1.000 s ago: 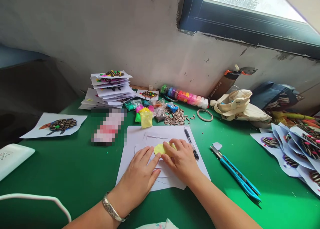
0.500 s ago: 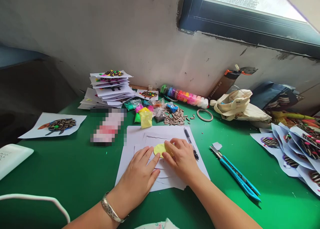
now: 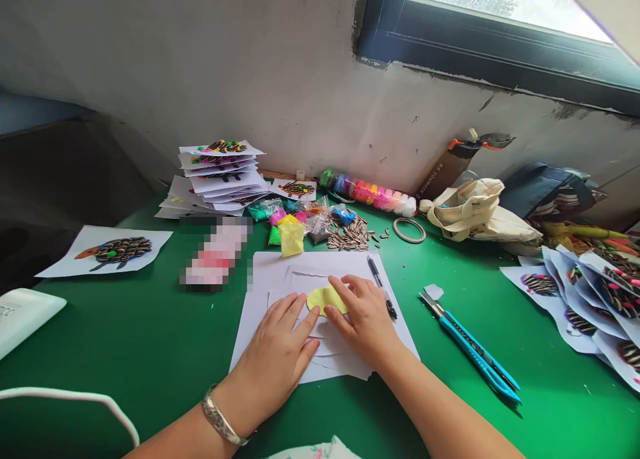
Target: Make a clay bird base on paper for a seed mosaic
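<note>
Gently seems the way to go with these fingers. On the right hand point(image 3: 364, 315), the thumb and pointer are spread apart, and the fingers bend over the right side of the soft yellow piece point(image 3: 320, 299) without pinching it. The left hand point(image 3: 281, 342) lies almost flat, fingers side by side, thumb a bit out, gripping nothing; its pointer tip is at the piece's left edge. The piece looks like clay and lies flat on the torn papers point(image 3: 334, 347), between the two hands.

To do this well, I would pat with soft fingertips, from the middle out to the rim, so no spot gets too thin. The left hand should hold the papers down, because they lie on bigger white sheets point(image 3: 267, 267) and a hard push could make them slide.

Just beside the right hand is the black pen point(image 3: 380, 282); try not to bump it. Farther out on the green table point(image 3: 160, 339), the blue cutter point(image 3: 473, 349) lies well apart from the fingers, which is safer.
</note>
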Demonstrator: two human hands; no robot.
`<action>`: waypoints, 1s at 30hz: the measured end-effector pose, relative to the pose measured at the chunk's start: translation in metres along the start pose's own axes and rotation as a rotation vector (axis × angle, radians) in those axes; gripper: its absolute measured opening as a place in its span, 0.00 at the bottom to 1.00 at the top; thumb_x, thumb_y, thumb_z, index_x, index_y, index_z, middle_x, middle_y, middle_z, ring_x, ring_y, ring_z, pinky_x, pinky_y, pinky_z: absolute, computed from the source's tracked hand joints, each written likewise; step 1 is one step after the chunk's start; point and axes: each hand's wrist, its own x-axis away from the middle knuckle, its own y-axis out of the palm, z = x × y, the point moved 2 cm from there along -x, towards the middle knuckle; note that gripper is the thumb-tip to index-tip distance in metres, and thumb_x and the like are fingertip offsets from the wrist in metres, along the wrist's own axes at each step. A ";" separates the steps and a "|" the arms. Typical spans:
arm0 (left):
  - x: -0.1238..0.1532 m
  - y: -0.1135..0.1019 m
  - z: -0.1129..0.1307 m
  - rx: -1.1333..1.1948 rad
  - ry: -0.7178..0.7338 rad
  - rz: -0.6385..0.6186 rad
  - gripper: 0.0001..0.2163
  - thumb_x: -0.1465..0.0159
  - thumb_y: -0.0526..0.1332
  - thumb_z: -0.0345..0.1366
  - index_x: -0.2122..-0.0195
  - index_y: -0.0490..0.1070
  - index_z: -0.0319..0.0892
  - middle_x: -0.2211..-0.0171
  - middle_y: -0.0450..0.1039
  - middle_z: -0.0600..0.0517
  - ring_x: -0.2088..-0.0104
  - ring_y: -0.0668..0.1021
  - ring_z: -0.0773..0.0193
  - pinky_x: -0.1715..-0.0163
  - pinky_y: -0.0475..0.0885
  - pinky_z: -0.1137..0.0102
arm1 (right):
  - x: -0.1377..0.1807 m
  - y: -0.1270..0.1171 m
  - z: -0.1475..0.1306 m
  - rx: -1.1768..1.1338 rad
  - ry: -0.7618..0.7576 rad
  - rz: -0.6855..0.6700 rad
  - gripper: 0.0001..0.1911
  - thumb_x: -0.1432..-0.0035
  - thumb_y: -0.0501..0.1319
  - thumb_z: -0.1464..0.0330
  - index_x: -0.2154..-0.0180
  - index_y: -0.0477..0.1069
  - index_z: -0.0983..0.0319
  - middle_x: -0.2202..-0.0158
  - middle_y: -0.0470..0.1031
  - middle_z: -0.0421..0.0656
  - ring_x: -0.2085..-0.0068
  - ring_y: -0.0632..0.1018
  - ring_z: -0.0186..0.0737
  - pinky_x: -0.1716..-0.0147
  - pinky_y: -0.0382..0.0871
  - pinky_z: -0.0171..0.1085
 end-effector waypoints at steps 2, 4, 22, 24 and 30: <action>0.000 0.000 0.000 0.000 0.000 0.002 0.20 0.34 0.58 0.36 0.41 0.66 0.43 0.41 0.65 0.41 0.40 0.66 0.46 0.45 0.70 0.49 | 0.000 0.000 -0.002 0.009 -0.035 -0.021 0.20 0.36 0.54 0.56 0.45 0.68 0.54 0.49 0.70 0.48 0.51 0.70 0.48 0.54 0.60 0.45; 0.000 0.000 0.000 0.002 -0.002 0.001 0.20 0.34 0.58 0.36 0.41 0.66 0.43 0.41 0.65 0.41 0.40 0.66 0.46 0.45 0.70 0.49 | 0.000 0.000 -0.005 0.043 -0.055 -0.055 0.19 0.36 0.53 0.54 0.48 0.71 0.53 0.50 0.71 0.46 0.53 0.70 0.47 0.56 0.60 0.45; -0.002 -0.002 0.001 -0.012 -0.003 0.003 0.18 0.35 0.58 0.36 0.43 0.69 0.41 0.41 0.66 0.40 0.41 0.67 0.46 0.45 0.70 0.48 | -0.001 -0.001 -0.009 0.119 -0.060 -0.110 0.19 0.34 0.50 0.52 0.47 0.69 0.48 0.51 0.72 0.44 0.54 0.69 0.46 0.57 0.57 0.44; -0.002 -0.002 0.001 -0.012 -0.004 -0.002 0.19 0.35 0.58 0.35 0.43 0.68 0.41 0.41 0.66 0.40 0.41 0.67 0.46 0.45 0.70 0.49 | -0.001 -0.001 -0.008 0.103 -0.059 -0.111 0.20 0.34 0.50 0.52 0.45 0.67 0.49 0.50 0.71 0.44 0.53 0.68 0.46 0.57 0.57 0.45; -0.002 -0.002 0.001 0.000 -0.012 -0.002 0.18 0.35 0.58 0.35 0.44 0.69 0.41 0.41 0.66 0.40 0.41 0.67 0.46 0.45 0.70 0.49 | -0.001 -0.002 -0.011 0.125 -0.084 -0.131 0.22 0.35 0.50 0.51 0.45 0.67 0.48 0.49 0.71 0.44 0.52 0.68 0.48 0.56 0.58 0.46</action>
